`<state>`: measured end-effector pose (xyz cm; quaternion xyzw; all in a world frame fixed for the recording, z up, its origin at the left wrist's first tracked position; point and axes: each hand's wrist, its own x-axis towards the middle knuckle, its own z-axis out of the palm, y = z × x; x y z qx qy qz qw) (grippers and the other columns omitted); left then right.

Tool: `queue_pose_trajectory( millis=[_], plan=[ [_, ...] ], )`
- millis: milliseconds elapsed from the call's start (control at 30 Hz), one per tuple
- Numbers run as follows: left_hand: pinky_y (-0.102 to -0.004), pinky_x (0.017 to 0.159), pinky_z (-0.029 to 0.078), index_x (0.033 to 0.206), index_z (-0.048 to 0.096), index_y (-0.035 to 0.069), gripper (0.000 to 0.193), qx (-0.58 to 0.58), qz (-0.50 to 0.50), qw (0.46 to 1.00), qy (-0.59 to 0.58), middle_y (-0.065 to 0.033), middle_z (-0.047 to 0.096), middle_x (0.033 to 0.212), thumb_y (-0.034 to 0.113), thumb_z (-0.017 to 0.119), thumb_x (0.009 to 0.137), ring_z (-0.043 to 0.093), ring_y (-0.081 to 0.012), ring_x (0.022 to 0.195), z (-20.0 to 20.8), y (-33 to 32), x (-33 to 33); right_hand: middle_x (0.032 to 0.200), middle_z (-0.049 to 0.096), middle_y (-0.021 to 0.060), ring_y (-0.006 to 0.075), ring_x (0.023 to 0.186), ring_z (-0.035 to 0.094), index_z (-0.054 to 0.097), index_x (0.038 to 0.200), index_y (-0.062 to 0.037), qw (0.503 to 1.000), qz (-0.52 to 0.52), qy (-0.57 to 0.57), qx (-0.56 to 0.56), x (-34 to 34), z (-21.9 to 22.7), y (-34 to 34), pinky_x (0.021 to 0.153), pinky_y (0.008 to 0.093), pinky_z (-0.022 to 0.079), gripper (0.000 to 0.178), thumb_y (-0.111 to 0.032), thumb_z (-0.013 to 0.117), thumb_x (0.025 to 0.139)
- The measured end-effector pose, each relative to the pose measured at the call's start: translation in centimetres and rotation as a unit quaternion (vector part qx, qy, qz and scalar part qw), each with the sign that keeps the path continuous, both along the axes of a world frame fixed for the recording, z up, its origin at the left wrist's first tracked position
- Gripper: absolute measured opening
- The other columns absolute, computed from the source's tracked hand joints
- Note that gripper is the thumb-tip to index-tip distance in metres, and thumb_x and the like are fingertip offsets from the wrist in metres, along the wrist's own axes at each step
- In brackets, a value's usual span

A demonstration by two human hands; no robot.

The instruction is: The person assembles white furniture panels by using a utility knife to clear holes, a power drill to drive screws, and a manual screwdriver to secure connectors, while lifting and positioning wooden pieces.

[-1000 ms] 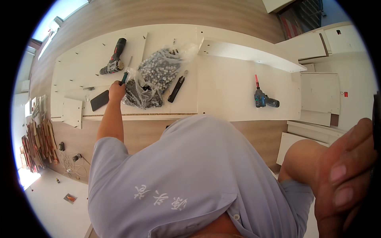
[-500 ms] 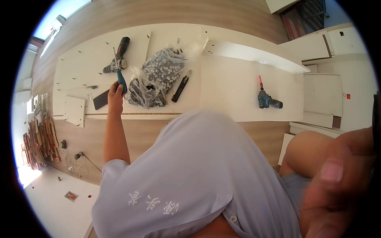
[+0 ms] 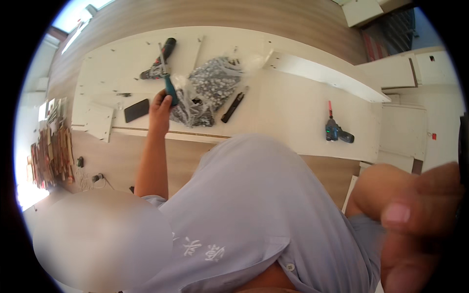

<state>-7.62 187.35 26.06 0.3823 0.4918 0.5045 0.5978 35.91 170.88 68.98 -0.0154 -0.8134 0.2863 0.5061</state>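
Note:
My left hand (image 3: 160,106) is closed around the teal handle of a screwdriver (image 3: 170,90). Its thin shaft points away from me, passing in front of a power drill (image 3: 157,66) that lies on a white board (image 3: 288,117). Just right of that hand, clear plastic bags (image 3: 211,83) bulge with small metal and white fittings. A black phone (image 3: 137,111) lies to the hand's left. Large and blurred at the right rim, my right hand (image 3: 415,219) has its fingers curled beside a dark edge; what they grip is hidden.
A black utility knife (image 3: 232,107) lies right of the bags. Farther right stands a second drill with a red bit (image 3: 337,132), below a white upright panel (image 3: 327,75). A small white panel (image 3: 100,122) overhangs the near left edge. Wooden strips (image 3: 51,151) are stacked at left.
The whole view has shifted, so the board and tools appear farther right. My left hand still holds the screwdriver. A blurred pale round patch now covers the lower left.

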Motion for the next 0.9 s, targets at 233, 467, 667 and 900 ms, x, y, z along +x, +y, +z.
queue_pose_trajectory(
  millis=[233, 467, 667, 900],
  plan=[
    [-0.0332, 0.094, 0.053, 0.141, 0.052, -0.004, 0.040, -0.005, -0.027, 1.000, -0.010, -0.0063, 0.066, 0.121, 0.015, 0.059, 0.106, 0.063, -0.0139, 0.105, 1.4, 0.2, 2.7, 0.100, 0.061, 0.0058, 0.0143, 0.077, 0.054, 0.064, 0.116, -0.0077, 1.000, -0.016, 0.005, -0.001, -0.1, -0.8, -1.1, 0.068, 0.0313, 0.041, 0.031, -0.034, 0.062, 0.100],
    [-0.0305, 0.089, 0.054, 0.141, 0.054, -0.002, 0.040, 0.007, -0.062, 0.998, -0.007, -0.0046, 0.066, 0.119, 0.015, 0.058, 0.106, 0.063, -0.0120, 0.101, 1.7, 0.6, 5.1, 0.100, 0.061, 0.0063, 0.0142, 0.078, 0.055, 0.064, 0.117, -0.0071, 0.999, -0.029, 0.027, 0.018, 2.5, -0.2, -3.9, 0.068, 0.0311, 0.042, 0.031, -0.033, 0.062, 0.100],
    [-0.0324, 0.092, 0.055, 0.141, 0.053, -0.002, 0.039, -0.007, -0.079, 0.997, 0.001, -0.0065, 0.068, 0.119, 0.015, 0.058, 0.106, 0.066, -0.0146, 0.103, 1.7, 0.2, 6.0, 0.101, 0.062, 0.0067, 0.0141, 0.078, 0.055, 0.064, 0.117, -0.0067, 0.999, -0.035, 0.025, 0.009, 1.1, -0.7, -3.2, 0.068, 0.0309, 0.042, 0.031, -0.033, 0.062, 0.100],
    [-0.0327, 0.093, 0.055, 0.139, 0.054, -0.001, 0.037, 0.009, -0.126, 0.992, -0.023, -0.0058, 0.067, 0.118, 0.016, 0.059, 0.106, 0.065, -0.0145, 0.105, 2.3, 0.5, 7.0, 0.101, 0.062, 0.0072, 0.0140, 0.078, 0.056, 0.065, 0.118, -0.0062, 0.998, -0.032, 0.051, 0.033, 3.2, 0.0, -5.2, 0.069, 0.0307, 0.043, 0.031, -0.032, 0.062, 0.100]
  ],
)
